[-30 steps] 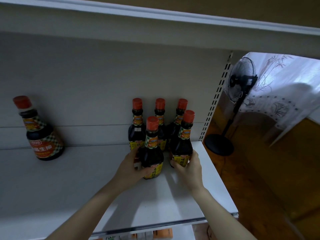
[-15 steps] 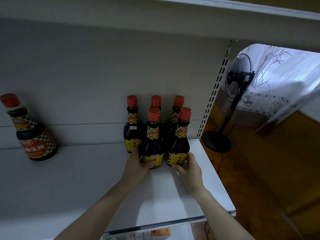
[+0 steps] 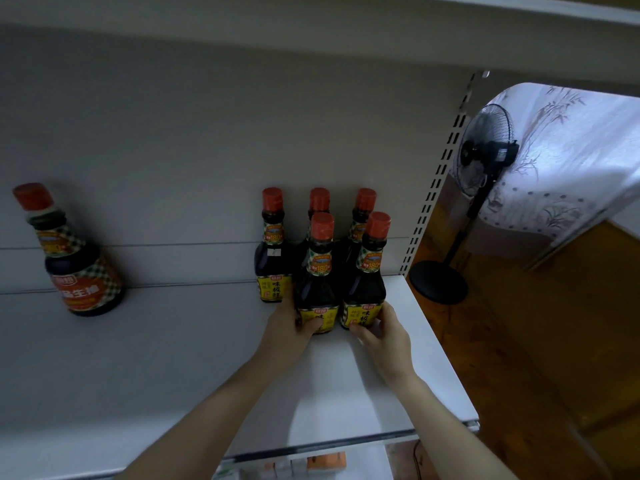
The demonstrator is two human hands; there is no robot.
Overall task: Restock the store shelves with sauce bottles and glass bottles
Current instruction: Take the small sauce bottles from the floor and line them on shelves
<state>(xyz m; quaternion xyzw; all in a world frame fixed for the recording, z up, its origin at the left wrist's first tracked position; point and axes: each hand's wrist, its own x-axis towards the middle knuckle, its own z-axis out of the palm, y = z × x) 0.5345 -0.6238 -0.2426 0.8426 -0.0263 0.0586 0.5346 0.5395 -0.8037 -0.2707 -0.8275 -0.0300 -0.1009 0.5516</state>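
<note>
Several dark sauce bottles with red caps and yellow labels stand grouped at the right end of a white shelf (image 3: 398, 375). My left hand (image 3: 287, 327) grips the base of the front-left bottle (image 3: 317, 285). My right hand (image 3: 382, 336) grips the base of the front-right bottle (image 3: 367, 282). Both front bottles stand upright on the shelf, close against three bottles behind them, one of which is at the back left (image 3: 272, 254). A larger sauce bottle with an orange label (image 3: 74, 261) stands alone far to the left.
The grey back panel and a slotted upright (image 3: 433, 181) bound the shelf at the right. Past the shelf end are a black standing fan (image 3: 481, 174), a white patterned curtain (image 3: 571, 161) and a wooden floor. A lower shelf holds products under the front edge.
Both hands have pushed the two front bottles further back on the shelf, so they now stand tight against the rear row. The hands keep their hold.
</note>
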